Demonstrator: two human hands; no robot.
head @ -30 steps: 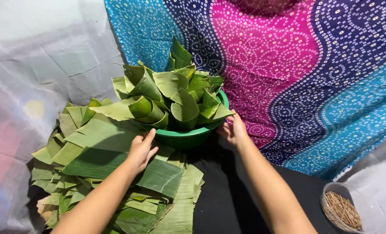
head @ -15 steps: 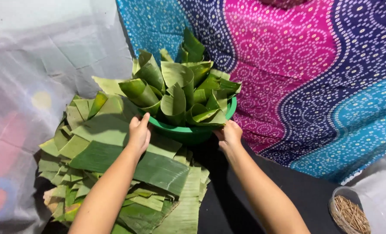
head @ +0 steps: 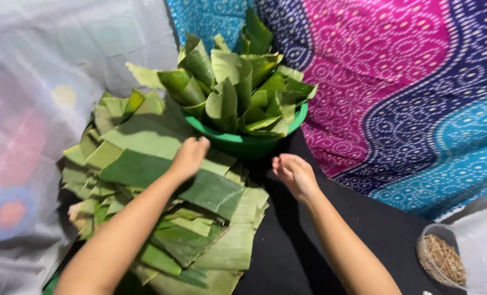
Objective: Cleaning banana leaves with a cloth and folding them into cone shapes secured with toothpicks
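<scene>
A green bowl [head: 249,143] stands in the middle, packed with several banana-leaf cones [head: 238,87]. Left of and in front of it lies a thick pile of flat banana-leaf pieces [head: 145,164]. My left hand [head: 187,158] rests on top of that pile, fingers curled down onto a leaf, just beside the bowl's rim. Clear of the bowl, in front of it and to the right, my right hand [head: 293,173] hovers over the black cloth [head: 309,251] with loosely bent fingers and nothing in it.
A patterned cloth [head: 407,82] in pink, blue and purple covers the right and back. A pale plastic sheet [head: 30,109] lies on the left. A small clear tub of thin brown sticks [head: 443,261] sits at the lower right.
Both hands have come off the bowl's rim. The left hand has settled onto the leaf pile and the right hand has drawn back toward me. The view has shifted closer.
</scene>
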